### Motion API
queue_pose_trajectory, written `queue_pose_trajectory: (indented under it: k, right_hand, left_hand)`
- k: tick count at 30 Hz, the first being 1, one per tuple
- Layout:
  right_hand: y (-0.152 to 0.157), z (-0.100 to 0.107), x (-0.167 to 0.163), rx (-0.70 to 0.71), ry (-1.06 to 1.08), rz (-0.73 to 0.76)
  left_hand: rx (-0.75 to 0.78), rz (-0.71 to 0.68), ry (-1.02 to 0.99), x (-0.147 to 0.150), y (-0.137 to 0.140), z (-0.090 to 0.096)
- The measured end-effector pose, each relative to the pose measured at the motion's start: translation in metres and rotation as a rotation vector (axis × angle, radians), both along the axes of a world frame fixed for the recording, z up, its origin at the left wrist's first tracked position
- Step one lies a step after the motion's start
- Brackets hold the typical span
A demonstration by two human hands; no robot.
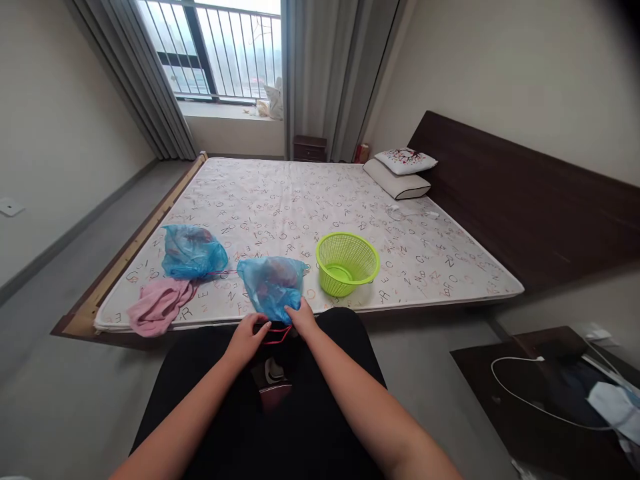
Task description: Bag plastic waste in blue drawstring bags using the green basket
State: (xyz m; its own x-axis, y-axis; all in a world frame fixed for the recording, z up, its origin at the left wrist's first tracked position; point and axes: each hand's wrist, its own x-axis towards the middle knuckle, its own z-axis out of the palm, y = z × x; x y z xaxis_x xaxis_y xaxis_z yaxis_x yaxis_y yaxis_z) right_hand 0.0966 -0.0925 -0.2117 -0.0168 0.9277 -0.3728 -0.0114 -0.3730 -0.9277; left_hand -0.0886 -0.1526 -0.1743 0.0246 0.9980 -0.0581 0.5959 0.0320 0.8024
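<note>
A blue translucent plastic bag (275, 287) with reddish contents lies at the near edge of the mattress, in front of my knees. My right hand (303, 320) grips its near right side. Between my hands, a thin red cord (275, 342) loops below the bag. My left hand (247, 339) has its thumb and fingers closed at the left end of this cord. Just right of the bag stands a lime-green plastic basket (340, 288), nothing visible inside. Farther left are a second blue bag (193, 252), also with something reddish inside, and a crumpled pink cloth (163, 305).
The letter-patterned mattress (300, 200) fills the middle. Two stacked pillows (400, 175) sit by the dark headboard (490, 200). At lower right, a dark low table (540, 393) carries a white cable. A small nightstand (310, 148) stands beneath the curtains.
</note>
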Motion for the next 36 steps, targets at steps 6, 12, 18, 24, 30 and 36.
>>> queue_pose_trajectory:
  k: [6, 12, 18, 24, 30, 36]
  right_hand:
    - [-0.030, 0.023, -0.007, 0.080, 0.166, 0.045]
    - [-0.029, 0.019, -0.005, 0.279, 0.194, 0.239]
    - [-0.014, 0.003, -0.006, 0.265, 0.036, 0.122]
    - [-0.003, -0.006, 0.013, 0.305, -0.136, -0.120]
    - [-0.010, 0.008, 0.014, 0.569, -0.305, -0.049]
    - [-0.018, -0.006, -0.011, 0.403, -0.348, 0.287]
  left_hand:
    - [0.017, -0.043, -0.173, 0.006, 0.001, -0.015]
    - [-0.175, -0.048, -0.498, 0.009, 0.013, -0.041]
    - [-0.169, -0.016, -0.426, 0.005, 0.013, -0.032]
    - [-0.085, 0.268, -0.558, -0.011, 0.017, -0.026]
    - [-0.103, 0.322, -0.612, -0.020, 0.023, -0.033]
    - [-0.333, 0.210, -0.658, -0.008, 0.027, -0.036]
